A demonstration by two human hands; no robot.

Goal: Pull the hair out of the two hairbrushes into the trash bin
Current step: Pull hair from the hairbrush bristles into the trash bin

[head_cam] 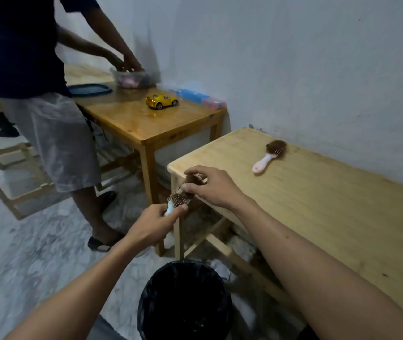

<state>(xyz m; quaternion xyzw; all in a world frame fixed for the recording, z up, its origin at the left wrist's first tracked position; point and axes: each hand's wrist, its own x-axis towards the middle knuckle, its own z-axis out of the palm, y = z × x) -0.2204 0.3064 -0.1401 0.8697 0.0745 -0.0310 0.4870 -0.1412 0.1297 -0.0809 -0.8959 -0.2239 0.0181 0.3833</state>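
Brown hair [277, 145] fills the pink-handled hairbrush [261, 165]; the trash bin [185, 300] is black, the toy car [161, 101] yellow.

Both bare forearms stretched forward, converging ahead of the body. Left hand [152, 225] lower, fist curled tight around a handle, thumb pressed on top. Right hand [211, 186] higher, wrist bent leftward, thumb and fingertips [188, 187] pinched together, index finger arched above.

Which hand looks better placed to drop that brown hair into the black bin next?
The right hand, probably. Its fingertips already pinch the clump of brown hair at the bristles, while the left hand is busy gripping the pale-handled hairbrush. The black-lined round trash bin stands on the floor below both.
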